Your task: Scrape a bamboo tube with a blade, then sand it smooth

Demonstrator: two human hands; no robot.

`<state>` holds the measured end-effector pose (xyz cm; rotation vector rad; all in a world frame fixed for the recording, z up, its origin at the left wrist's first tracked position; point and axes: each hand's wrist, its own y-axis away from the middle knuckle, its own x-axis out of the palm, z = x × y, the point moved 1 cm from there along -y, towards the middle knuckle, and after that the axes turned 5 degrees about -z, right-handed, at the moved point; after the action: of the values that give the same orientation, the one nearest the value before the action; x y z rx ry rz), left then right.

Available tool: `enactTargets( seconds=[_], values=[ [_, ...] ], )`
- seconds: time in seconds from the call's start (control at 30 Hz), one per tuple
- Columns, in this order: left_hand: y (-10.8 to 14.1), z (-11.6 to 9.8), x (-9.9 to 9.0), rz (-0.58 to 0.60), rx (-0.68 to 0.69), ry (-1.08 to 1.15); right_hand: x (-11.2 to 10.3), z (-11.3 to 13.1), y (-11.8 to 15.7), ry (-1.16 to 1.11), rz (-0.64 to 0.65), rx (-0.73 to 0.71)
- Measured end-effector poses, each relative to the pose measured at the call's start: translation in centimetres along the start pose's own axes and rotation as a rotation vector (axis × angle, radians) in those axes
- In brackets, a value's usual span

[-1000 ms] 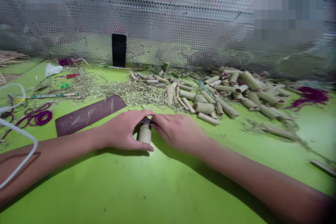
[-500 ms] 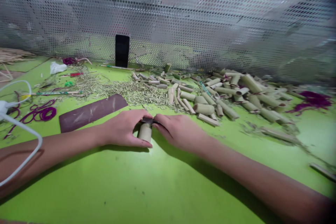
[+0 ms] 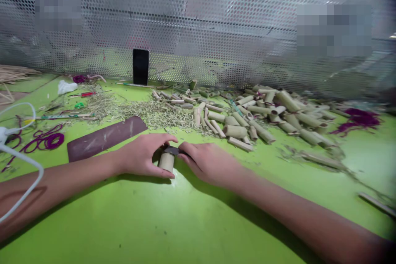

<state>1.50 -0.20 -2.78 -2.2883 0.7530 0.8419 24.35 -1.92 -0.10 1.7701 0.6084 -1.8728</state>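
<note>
A short pale bamboo tube (image 3: 167, 162) stands on the green table between my hands. My left hand (image 3: 142, 153) curls around it from the left, the thumb at its near lower side and the index finger arched above; the other fingers are partly hidden behind. In my right hand (image 3: 208, 161) is a small dark-bladed knife (image 3: 172, 150), its handle covered by my closed fingers. The blade lies across the upper end of the tube and appears to touch it. Behind my left forearm is a strip of brown sandpaper (image 3: 107, 138).
Bamboo tubes (image 3: 287, 111) are heaped at the back right, shavings (image 3: 154, 111) beside them. A phone (image 3: 140, 67) leans on the perforated metal screen (image 3: 192, 41). Purple cord (image 3: 54, 140) and a white cable (image 3: 40, 173) lie left; more purple thread (image 3: 359, 119) lies right.
The view has tilted up slightly, shifting the scene down and left. More of the blade shows over the tube, and my left index finger looks more raised above it.
</note>
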Motion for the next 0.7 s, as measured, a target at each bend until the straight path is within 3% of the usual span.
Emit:
enactTargets(
  seconds=[0.17,0.33,0.63,0.7],
  values=[
    [-0.2,-0.2,0.0,0.009,-0.072,0.042,-0.2,-0.6,0.2,-0.134,-0.112,0.003],
    [-0.5,0.0,0.3,-0.012,0.002,0.015,-0.3,0.0,-0.2,-0.374,-0.133,0.071],
    [-0.6,0.1,0.4,-0.004,0.041,0.019,0.5,0.3,-0.3,-0.390,-0.133,0.061],
    [-0.5,0.1,0.3,-0.002,0.025,0.012,0.1,0.2,-0.1,-0.448,-0.188,0.031]
  ],
)
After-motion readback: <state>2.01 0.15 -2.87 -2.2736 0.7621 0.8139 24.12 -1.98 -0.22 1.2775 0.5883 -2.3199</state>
